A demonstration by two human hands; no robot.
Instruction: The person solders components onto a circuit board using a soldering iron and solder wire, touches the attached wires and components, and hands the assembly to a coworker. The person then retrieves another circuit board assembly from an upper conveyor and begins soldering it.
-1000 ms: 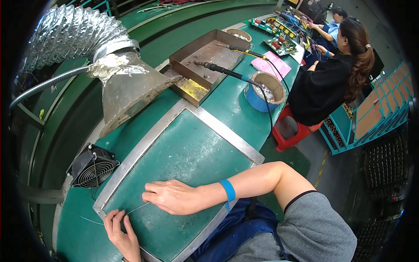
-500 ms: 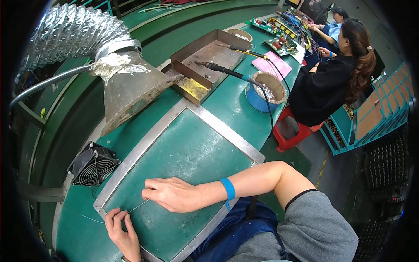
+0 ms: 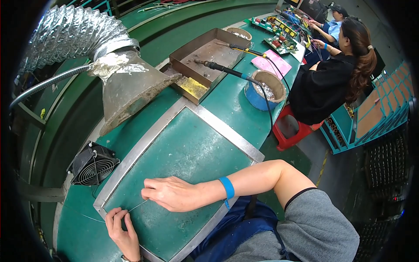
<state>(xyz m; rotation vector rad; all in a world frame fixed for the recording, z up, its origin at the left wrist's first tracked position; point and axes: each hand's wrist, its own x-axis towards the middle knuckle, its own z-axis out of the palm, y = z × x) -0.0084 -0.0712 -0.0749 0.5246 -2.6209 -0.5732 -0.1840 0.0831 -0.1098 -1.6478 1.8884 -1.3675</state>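
Observation:
A thin, silvery solder wire (image 3: 138,205) runs between my two hands, low over the green, metal-framed work surface (image 3: 205,161). My right hand (image 3: 170,193), with a blue band at the wrist, pinches the wire's right end near the middle of the frame. At the near left corner, my left hand (image 3: 123,231) has its fingertips pinched on the same wire. From there the wire trails off leftward across the green bench. The wire's tip at the right fingers is hidden.
A fume hood (image 3: 131,89) on a foil duct hangs at left, above a small black fan (image 3: 96,163). Beyond the frame, two soldering irons (image 3: 222,68) rest on a metal tray (image 3: 187,56) beside a blue pot (image 3: 257,98). Two people (image 3: 327,83) sit farther right, near circuit boards (image 3: 281,43).
My hands and the wire stay almost in place. The nearer person's banded hand has moved up and farther away.

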